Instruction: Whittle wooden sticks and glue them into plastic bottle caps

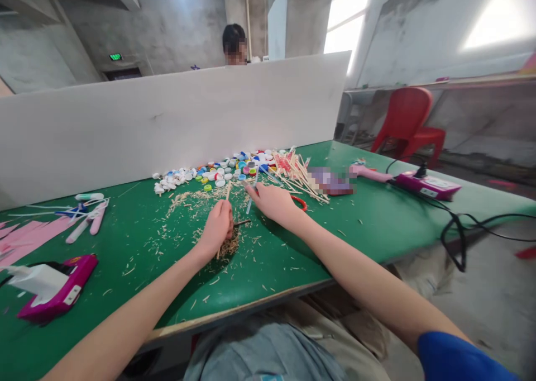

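Note:
My left hand (pixel 218 227) is closed round a thin wooden stick (pixel 227 191) that stands up from the fist, over a small heap of wood shavings (pixel 228 247) on the green table (pixel 355 224). A short dark stick (pixel 242 223) lies just right of that hand. My right hand (pixel 272 201) reaches forward with its fingers lying on the table beside a thin light-blue stick (pixel 250 202); what it grips, if anything, is hidden. Red-handled scissors (pixel 299 203) peek out from behind the right wrist.
Several coloured bottle caps (pixel 218 173) and a pile of wooden sticks (pixel 297 171) lie along a white partition board (pixel 167 118). Pink power strips (pixel 56 291) (pixel 427 185), a black cable (pixel 460 230), pink tools (pixel 90 216) and a red chair (pixel 408 121) surround me. Another person sits behind the board.

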The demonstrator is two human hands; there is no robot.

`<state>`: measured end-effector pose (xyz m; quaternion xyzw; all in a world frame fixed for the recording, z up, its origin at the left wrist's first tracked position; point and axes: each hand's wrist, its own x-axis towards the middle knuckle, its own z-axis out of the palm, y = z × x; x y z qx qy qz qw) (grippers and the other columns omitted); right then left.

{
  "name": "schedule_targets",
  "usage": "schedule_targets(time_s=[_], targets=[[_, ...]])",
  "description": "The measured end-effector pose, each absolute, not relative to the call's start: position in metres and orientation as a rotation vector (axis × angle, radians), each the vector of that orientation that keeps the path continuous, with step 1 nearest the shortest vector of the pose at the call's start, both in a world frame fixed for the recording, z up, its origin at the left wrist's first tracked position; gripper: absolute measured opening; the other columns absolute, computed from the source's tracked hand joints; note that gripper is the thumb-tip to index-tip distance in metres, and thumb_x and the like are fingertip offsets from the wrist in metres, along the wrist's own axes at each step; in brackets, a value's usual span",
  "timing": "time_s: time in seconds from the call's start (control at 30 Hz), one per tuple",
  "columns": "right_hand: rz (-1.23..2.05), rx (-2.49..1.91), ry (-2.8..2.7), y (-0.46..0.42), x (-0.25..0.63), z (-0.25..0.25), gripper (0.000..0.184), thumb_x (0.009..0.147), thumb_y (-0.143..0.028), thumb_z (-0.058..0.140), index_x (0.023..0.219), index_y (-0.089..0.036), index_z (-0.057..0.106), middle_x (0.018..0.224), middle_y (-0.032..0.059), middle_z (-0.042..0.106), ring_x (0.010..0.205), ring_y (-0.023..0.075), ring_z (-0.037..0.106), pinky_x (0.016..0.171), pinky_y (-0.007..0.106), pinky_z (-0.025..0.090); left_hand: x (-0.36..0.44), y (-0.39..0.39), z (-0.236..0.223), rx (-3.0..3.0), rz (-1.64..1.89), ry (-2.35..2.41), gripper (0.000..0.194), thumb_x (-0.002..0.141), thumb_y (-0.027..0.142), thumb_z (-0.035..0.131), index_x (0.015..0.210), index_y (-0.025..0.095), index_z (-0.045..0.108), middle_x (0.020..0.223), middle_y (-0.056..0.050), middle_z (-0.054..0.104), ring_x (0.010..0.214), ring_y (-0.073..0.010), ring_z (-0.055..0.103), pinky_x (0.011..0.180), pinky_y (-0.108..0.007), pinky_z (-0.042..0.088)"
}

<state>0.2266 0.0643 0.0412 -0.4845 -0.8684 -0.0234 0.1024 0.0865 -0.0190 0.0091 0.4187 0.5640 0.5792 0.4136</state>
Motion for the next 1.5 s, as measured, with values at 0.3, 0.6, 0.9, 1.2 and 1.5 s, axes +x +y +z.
schedule_targets(time_s=[0.3, 0.6, 0.9, 1.2, 1.5], targets=[[0.035, -1.181, -2.516, 0.066, 0.222, 0.036, 0.042, 0.102, -0.045, 0.019, 0.111, -0.017, 0.049, 0.095, 0.0089, 0.068, 0.081, 0.0179, 0.063, 0.064, 0.026, 0.034, 0.083, -0.022, 0.012, 0.946, 1.453, 1.252, 0.014, 0.091, 0.035, 0.044, 0.085, 0.022, 0.041, 0.063, 0.009, 0.032, 0.041, -0.0020, 0.025, 0.036, -0.011, 0.019], [0.052, -0.981, -2.606, 0.056, 0.215, 0.035, 0.036, 0.102, -0.043, 0.025, 0.103, -0.017, 0.050, 0.095, 0.0071, 0.068, 0.079, 0.0164, 0.061, 0.060, 0.027, 0.029, 0.088, -0.024, 0.016, 0.991, 1.394, 1.213, 0.031, 0.085, 0.047, 0.055, 0.078, 0.021, 0.039, 0.061, 0.009, 0.024, 0.042, -0.0009, 0.019, 0.035, -0.011, 0.012], [-0.042, -1.070, -2.679, 0.048, 0.209, 0.032, 0.030, 0.101, -0.039, 0.030, 0.107, -0.018, 0.051, 0.101, 0.0098, 0.069, 0.089, 0.0216, 0.065, 0.065, 0.028, 0.036, 0.085, -0.022, 0.008, 1.146, 1.298, 1.398, 0.044, 0.077, 0.061, 0.063, 0.082, 0.023, 0.042, 0.049, 0.012, 0.025, 0.035, -0.0022, 0.022, 0.030, -0.014, 0.017], [-0.116, -1.211, -2.685, 0.045, 0.204, 0.031, 0.037, 0.101, -0.039, 0.024, 0.111, -0.016, 0.051, 0.100, 0.0145, 0.070, 0.089, 0.0262, 0.068, 0.071, 0.033, 0.046, 0.088, -0.025, 0.011, 1.048, 1.278, 1.407, 0.043, 0.081, 0.058, 0.060, 0.077, 0.022, 0.036, 0.053, 0.012, 0.023, 0.035, -0.0008, 0.022, 0.030, -0.012, 0.015], [-0.157, -1.234, -2.713, 0.039, 0.196, 0.023, 0.034, 0.100, -0.035, 0.025, 0.116, -0.016, 0.049, 0.095, 0.0147, 0.069, 0.088, 0.0265, 0.069, 0.071, 0.034, 0.048, 0.090, -0.029, 0.021, 0.991, 1.214, 1.483, 0.030, 0.091, 0.045, 0.050, 0.077, 0.022, 0.038, 0.052, 0.012, 0.021, 0.033, -0.0008, 0.018, 0.031, -0.013, 0.012]])
